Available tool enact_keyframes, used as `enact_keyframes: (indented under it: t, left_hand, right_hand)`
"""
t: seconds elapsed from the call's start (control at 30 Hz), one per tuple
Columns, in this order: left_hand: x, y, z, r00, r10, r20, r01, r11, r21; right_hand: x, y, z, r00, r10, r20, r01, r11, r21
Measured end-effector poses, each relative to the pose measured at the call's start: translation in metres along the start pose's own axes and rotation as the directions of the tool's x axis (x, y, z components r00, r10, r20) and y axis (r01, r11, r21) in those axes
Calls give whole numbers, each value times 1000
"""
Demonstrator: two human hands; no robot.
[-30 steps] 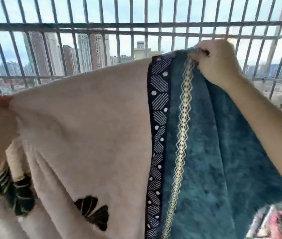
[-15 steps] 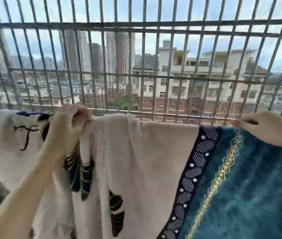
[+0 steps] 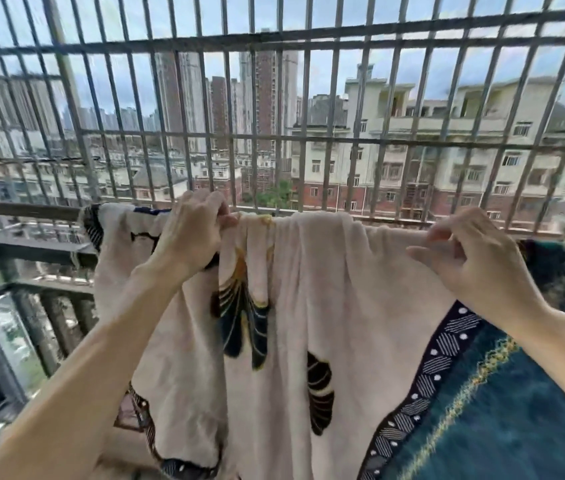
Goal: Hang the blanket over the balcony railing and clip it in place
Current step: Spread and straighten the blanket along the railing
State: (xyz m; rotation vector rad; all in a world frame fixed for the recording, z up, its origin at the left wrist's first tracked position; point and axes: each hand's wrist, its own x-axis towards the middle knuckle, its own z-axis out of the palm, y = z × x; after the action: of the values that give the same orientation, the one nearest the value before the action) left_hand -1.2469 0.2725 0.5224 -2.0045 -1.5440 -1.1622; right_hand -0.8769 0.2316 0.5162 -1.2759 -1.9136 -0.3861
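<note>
The blanket (image 3: 312, 306) was draped over the railing (image 3: 21, 210), gathered in folds. A bunch at the top edge was clenched in the left hand (image 3: 193, 233), apparently to stop it slipping, while the right hand (image 3: 471, 251), fingers loosely curled, gripped nothing. No clip was seen.

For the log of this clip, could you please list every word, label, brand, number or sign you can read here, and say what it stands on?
None: no readable text shows anywhere.
The blanket carries only patterns: dark leaf shapes, a striped and dotted band, a yellow zigzag line.
The railing and the metal grille bear no markings.
The buildings beyond are too far and blurred to show any sign.
</note>
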Motion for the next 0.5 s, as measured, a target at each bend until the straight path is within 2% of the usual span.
enact_keyframes:
  t: [0.03, 0.1, 0.17, 0.23, 0.3, 0.43, 0.5]
  left_hand:
    - [-9, 2, 1, 1000, -20, -12, 20, 998, 51]
    - [-25, 3, 5, 998, -62, -20, 63, 995, 76]
    - [-34, 1, 8, 996, -89, -24, 90, 992, 84]
    - [-38, -2, 10, 994, -97, -44, 102, 989, 106]
    - [-43, 0, 12, 992, -99, -81, 104, 993, 56]
    - [-71, 33, 17, 986, -111, -128, 80, 972, -221]
    - [-92, 61, 28, 990, -103, -93, 81, 973, -215]
  right_hand:
    - [-5, -10, 8, 1000, 19, -1, -19, 1000, 24]
    - [-18, -29, 28, 989, 103, 111, -101, 995, -21]
    - [-25, -46, 49, 937, 233, 260, -188, 964, -186]
    - [-21, -53, 65, 897, 304, 321, -199, 926, -320]
    - [-12, -55, 75, 905, 271, 327, -141, 918, -370]
    - [-10, -50, 83, 884, 269, 383, -136, 931, -339]
    - [-10, -47, 89, 903, 261, 340, -117, 914, -389]
